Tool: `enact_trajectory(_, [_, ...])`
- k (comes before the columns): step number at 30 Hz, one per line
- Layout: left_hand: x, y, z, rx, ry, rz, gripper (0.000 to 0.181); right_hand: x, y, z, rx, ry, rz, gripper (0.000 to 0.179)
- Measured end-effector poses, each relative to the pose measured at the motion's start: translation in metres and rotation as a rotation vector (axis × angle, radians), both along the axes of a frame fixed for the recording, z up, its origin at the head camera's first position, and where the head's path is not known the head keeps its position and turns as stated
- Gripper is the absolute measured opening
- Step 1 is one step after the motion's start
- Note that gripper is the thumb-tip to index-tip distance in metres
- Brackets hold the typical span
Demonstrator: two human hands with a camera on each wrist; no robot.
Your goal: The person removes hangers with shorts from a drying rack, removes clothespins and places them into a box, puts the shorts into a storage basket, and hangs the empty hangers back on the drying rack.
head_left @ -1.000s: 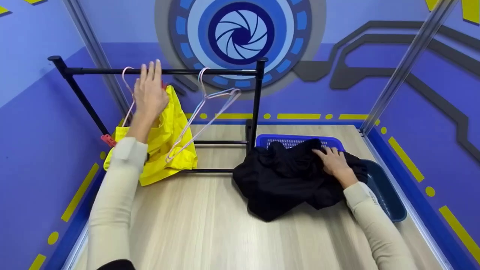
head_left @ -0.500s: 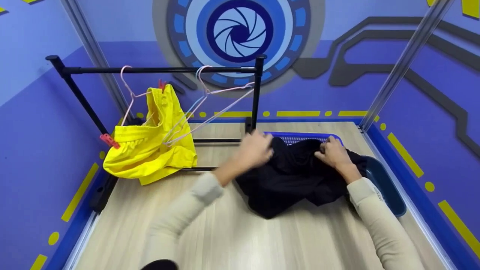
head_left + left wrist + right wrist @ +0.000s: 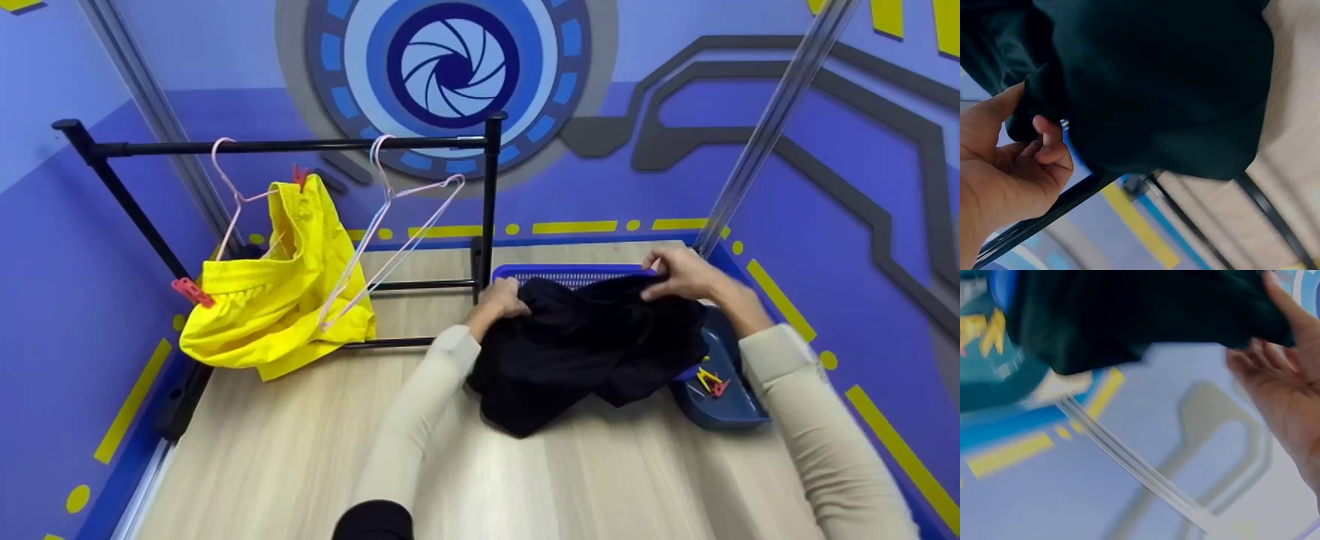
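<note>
A black garment [image 3: 577,345] lies bunched over the purple basket [image 3: 570,270], its lower part spilling onto the table. At its left upper edge my left hand [image 3: 500,301] pinches the cloth between thumb and curled fingers, plainly seen in the left wrist view. My right hand [image 3: 686,274] grips the far right edge of the same garment, which the right wrist view shows stretched away from the thumb and fingers. What kind of garment it is, the folds hide.
A black rack [image 3: 300,145] stands on the left. Yellow shorts [image 3: 285,285] with red clips hang from one hanger, and bare pink and blue hangers [image 3: 390,199] hang beside them. A dark blue tray [image 3: 724,409] with coloured clothespins [image 3: 711,382] sits to the right.
My left hand has left the yellow shorts on the rack and come right to take the black garment's left edge. My right hand has shifted up and right with its edge, uncovering more of the tray.
</note>
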State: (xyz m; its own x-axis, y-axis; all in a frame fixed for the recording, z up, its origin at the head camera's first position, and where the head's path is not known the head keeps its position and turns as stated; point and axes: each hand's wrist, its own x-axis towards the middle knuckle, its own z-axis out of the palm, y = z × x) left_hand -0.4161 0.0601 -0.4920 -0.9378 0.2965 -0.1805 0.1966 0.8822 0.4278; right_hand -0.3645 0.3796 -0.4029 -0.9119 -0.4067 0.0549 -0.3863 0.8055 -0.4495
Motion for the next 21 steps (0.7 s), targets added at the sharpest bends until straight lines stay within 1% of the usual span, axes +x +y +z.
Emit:
enact_trajectory(1, [0.002, -0.002, 0.009, -0.021, 0.007, -0.011, 0.043, 0.001, 0.001, 0.009, 0.073, -0.019, 0.03, 0.043])
enact_trajectory(2, [0.004, -0.005, 0.02, -0.039, 0.018, -0.025, 0.04, 0.001, 0.002, 0.018, 0.143, -0.037, 0.059, 0.046])
enact_trajectory(3, [0.004, -0.007, 0.031, -0.052, 0.032, -0.037, 0.037, 0.001, 0.003, 0.026, 0.207, -0.047, 0.087, 0.045])
enact_trajectory(5, [0.004, -0.011, 0.056, -0.041, 0.054, -0.062, 0.037, 0.0, 0.004, 0.041, 0.272, -0.057, 0.124, 0.037])
enact_trajectory(8, [0.001, -0.016, 0.093, -0.01, 0.082, -0.11, 0.042, 0.0, 0.009, 0.064, 0.303, -0.01, 0.127, 0.023])
enact_trajectory(10, [-0.001, -0.02, 0.114, 0.036, 0.054, -0.139, 0.043, 0.002, 0.011, 0.079, 0.304, 0.011, 0.101, 0.019])
enact_trajectory(13, [-0.003, -0.024, 0.138, 0.09, -0.006, -0.167, 0.039, 0.007, 0.013, 0.099, 0.312, 0.024, 0.056, 0.017])
enact_trajectory(14, [-0.003, -0.025, 0.144, 0.113, -0.026, -0.167, 0.037, 0.009, 0.014, 0.105, 0.315, 0.026, 0.044, 0.016])
enact_trajectory(16, [-0.003, -0.026, 0.155, 0.149, -0.033, -0.148, 0.037, 0.013, 0.014, 0.116, 0.311, 0.046, 0.029, 0.015])
enact_trajectory(18, [-0.002, -0.026, 0.167, 0.168, 0.03, -0.121, 0.041, 0.015, 0.014, 0.126, 0.303, 0.087, 0.011, 0.016])
enact_trajectory(19, [-0.001, -0.025, 0.174, 0.198, 0.063, -0.094, 0.043, 0.016, 0.014, 0.131, 0.286, 0.115, -0.004, 0.017])
enact_trajectory(21, [0.001, -0.022, 0.187, 0.328, 0.106, -0.016, 0.046, 0.017, 0.012, 0.141, 0.229, 0.183, -0.053, 0.019])
